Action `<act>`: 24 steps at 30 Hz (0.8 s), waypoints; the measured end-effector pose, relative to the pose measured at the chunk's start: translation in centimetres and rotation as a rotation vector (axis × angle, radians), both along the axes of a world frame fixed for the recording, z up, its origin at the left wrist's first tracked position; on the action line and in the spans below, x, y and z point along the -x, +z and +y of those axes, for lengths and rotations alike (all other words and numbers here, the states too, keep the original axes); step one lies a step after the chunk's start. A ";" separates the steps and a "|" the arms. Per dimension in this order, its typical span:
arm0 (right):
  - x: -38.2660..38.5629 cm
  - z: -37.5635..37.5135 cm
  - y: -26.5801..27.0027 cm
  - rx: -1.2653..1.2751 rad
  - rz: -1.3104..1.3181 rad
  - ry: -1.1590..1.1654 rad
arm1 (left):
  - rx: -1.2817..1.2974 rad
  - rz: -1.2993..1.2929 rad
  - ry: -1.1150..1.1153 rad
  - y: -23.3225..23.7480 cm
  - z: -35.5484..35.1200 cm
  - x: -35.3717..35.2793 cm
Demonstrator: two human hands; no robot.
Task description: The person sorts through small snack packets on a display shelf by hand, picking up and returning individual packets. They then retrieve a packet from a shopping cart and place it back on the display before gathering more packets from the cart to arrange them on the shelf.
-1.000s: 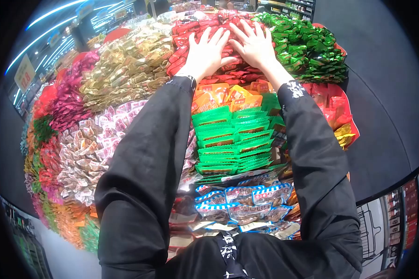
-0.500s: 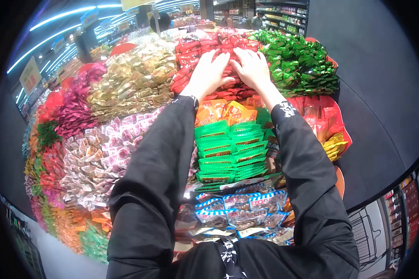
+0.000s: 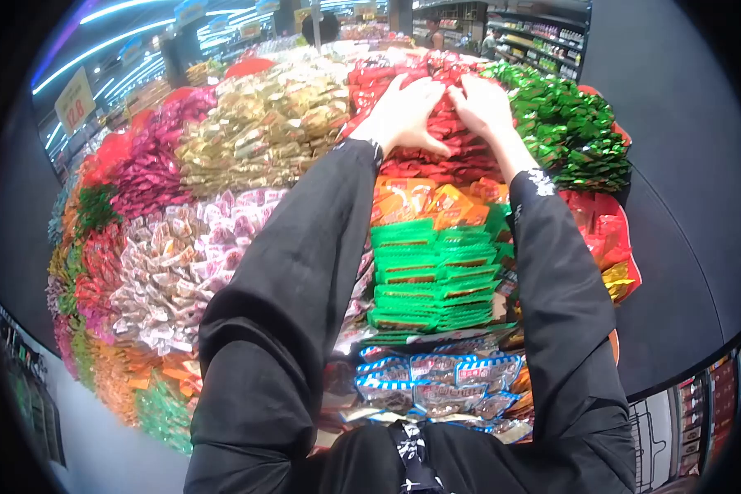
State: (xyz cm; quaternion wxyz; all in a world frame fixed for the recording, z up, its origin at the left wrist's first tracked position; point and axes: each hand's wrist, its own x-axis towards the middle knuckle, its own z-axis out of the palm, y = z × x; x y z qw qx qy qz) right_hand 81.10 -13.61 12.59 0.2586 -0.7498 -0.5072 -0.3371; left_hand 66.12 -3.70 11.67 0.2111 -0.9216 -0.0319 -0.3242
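My left hand and my right hand rest side by side on a heap of red snack packets at the far middle of a round display. The fingers of both hands are drawn together and curled into the packets, bunching some between the two palms. Both arms are in black sleeves. Just below the red heap lie orange packets, then stacked green packs, then blue-and-white packs nearest my body.
Green sweets are piled to the right of the red heap and gold ones to the left. Pink sweets and silver-pink sweets fill the left side. Red and yellow bags sit at the right rim. Shop shelves stand behind.
Both hands, earlier flat with fingers spread on the red packets, have closed inward and curled around them. The camera has shifted slightly.
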 end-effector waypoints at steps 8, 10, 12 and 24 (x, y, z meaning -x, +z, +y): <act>1.0 -1.7 -0.9 -0.111 -0.024 -0.068 | 0.107 -0.043 0.216 -1.0 -2.4 2.2; 3.0 -4.3 -0.9 -0.253 0.027 0.111 | 0.342 -0.102 0.174 -1.1 -3.5 3.7; 5.9 -7.7 -1.9 -0.317 0.144 0.394 | 0.362 -0.096 0.017 -1.6 -5.2 6.7; 27.8 -31.8 -8.6 0.362 0.122 1.113 | 0.370 0.878 -0.453 -3.3 -27.5 34.5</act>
